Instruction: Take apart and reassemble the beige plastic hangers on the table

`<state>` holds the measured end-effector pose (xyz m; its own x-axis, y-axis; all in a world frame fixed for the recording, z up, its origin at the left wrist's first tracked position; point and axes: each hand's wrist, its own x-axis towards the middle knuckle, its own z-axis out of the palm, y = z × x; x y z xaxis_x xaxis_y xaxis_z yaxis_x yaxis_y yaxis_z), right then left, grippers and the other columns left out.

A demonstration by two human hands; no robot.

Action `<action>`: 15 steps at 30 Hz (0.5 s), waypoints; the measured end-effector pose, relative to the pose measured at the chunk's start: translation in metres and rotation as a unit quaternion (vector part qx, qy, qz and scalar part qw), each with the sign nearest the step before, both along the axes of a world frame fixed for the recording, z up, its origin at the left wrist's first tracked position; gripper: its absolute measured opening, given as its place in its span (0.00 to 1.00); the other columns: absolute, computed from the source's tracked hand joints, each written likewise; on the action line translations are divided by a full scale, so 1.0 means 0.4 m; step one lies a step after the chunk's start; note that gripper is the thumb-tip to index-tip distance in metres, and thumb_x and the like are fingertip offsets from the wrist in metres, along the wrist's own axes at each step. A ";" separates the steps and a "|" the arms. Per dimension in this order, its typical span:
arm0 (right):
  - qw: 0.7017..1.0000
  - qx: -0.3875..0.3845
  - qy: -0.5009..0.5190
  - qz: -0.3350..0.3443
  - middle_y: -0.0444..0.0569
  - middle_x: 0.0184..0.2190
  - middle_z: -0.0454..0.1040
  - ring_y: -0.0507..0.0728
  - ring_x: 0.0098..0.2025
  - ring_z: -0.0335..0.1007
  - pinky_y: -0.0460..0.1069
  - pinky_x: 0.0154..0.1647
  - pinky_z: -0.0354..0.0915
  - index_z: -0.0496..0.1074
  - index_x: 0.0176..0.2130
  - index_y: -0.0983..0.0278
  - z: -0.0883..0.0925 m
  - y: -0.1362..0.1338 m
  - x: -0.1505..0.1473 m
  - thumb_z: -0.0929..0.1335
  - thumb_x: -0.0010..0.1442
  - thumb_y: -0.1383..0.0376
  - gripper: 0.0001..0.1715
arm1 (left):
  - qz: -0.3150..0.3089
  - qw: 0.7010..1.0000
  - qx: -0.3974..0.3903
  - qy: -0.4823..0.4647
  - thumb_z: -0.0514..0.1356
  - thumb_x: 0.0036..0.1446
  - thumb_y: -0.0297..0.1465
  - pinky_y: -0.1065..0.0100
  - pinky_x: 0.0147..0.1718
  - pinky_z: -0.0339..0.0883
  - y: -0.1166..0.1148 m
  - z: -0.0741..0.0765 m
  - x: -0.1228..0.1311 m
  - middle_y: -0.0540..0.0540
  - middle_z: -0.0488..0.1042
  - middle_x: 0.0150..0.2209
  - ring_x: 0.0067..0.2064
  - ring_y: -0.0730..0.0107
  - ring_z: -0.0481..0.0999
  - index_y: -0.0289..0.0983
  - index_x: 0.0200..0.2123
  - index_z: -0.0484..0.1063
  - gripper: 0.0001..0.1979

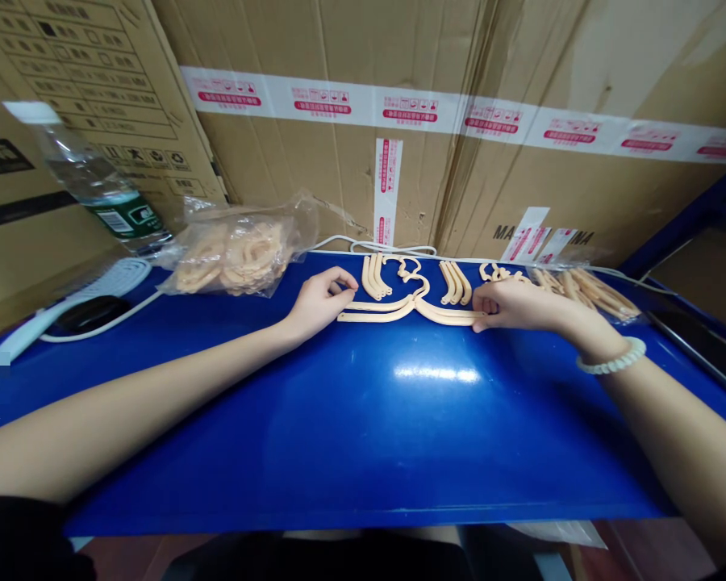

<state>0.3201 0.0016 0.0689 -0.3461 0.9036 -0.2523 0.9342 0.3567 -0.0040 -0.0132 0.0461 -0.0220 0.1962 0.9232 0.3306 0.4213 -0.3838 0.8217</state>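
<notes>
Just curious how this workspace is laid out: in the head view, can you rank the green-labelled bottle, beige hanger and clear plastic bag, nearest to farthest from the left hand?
From the left hand:
1. Beige hanger: immediately right
2. Clear plastic bag: to the left
3. Green-labelled bottle: farther left, past the bag

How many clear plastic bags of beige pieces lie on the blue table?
2: one bag beside the bottle, left of the left hand; another bag beyond the right hand, whose wrist partly covers it. More could be hidden.
</notes>
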 end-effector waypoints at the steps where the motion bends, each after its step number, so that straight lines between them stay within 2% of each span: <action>1: 1.000 0.001 -0.001 0.002 0.48 0.32 0.77 0.59 0.34 0.73 0.50 0.33 0.61 0.74 0.33 0.62 0.000 0.000 0.000 0.72 0.55 0.56 0.12 | 0.001 1.000 0.001 -0.001 0.59 0.51 0.32 0.69 0.25 0.61 0.000 0.001 0.001 0.52 0.72 0.24 0.24 0.71 0.69 0.38 0.34 0.73 0.06; 8: 1.000 0.009 0.011 0.011 0.48 0.31 0.77 0.58 0.31 0.72 0.49 0.31 0.60 0.74 0.32 0.62 -0.002 0.000 0.003 0.72 0.55 0.56 0.11 | 0.000 1.000 -0.009 0.010 0.59 0.49 0.30 0.69 0.28 0.63 -0.004 0.009 0.003 0.50 0.73 0.28 0.28 0.70 0.71 0.38 0.33 0.74 0.07; 12: 1.000 0.013 0.011 0.018 0.49 0.31 0.77 0.58 0.31 0.72 0.49 0.30 0.60 0.73 0.32 0.62 -0.001 -0.002 0.004 0.71 0.55 0.56 0.12 | -0.010 0.998 0.031 0.053 0.59 0.49 0.30 0.64 0.38 0.67 -0.010 0.018 0.005 0.48 0.76 0.34 0.38 0.64 0.75 0.38 0.33 0.74 0.07; 15: 1.000 0.015 0.009 0.023 0.49 0.31 0.77 0.58 0.31 0.72 0.49 0.30 0.60 0.73 0.32 0.62 -0.001 -0.003 0.004 0.71 0.55 0.56 0.12 | -0.054 0.993 0.043 0.092 0.60 0.49 0.31 0.61 0.44 0.67 -0.019 0.024 0.008 0.48 0.78 0.37 0.42 0.63 0.75 0.39 0.35 0.72 0.08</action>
<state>0.3219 0.0004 0.0684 -0.3918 0.8935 -0.2194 0.9166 0.3996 -0.0095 -0.0099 0.0383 -0.0125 0.3564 0.8639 0.3560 0.5139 -0.4994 0.6975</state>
